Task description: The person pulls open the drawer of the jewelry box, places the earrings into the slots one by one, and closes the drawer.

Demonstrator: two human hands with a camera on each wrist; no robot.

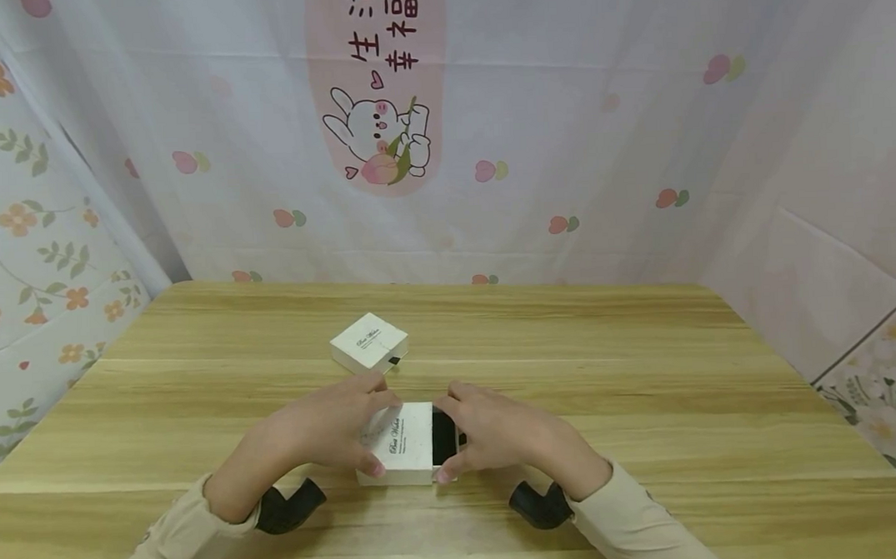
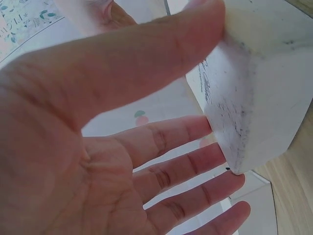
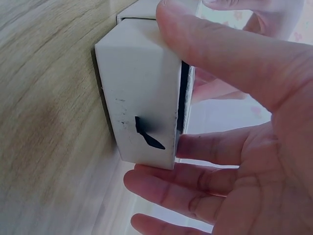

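Note:
A white gift box (image 1: 412,439) with dark script lettering lies on the table between both hands, its drawer partly slid out to the right. The drawer (image 3: 139,93) shows a black inside in the head view and a short black ribbon tab (image 3: 149,137) on its end face. My left hand (image 1: 327,426) holds the outer sleeve by its left part, thumb on the near side and fingers at the far side. With thumb and fingers on opposite sides, my right hand (image 1: 503,431) grips the pulled-out drawer.
A second white box (image 1: 368,341) with the same lettering and a black tab sits behind the left hand on the wooden table (image 1: 609,356). Black curved pieces stick out at the left wrist (image 1: 291,507) and right wrist (image 1: 540,506). A printed curtain (image 1: 523,101) hangs beyond the table's far edge.

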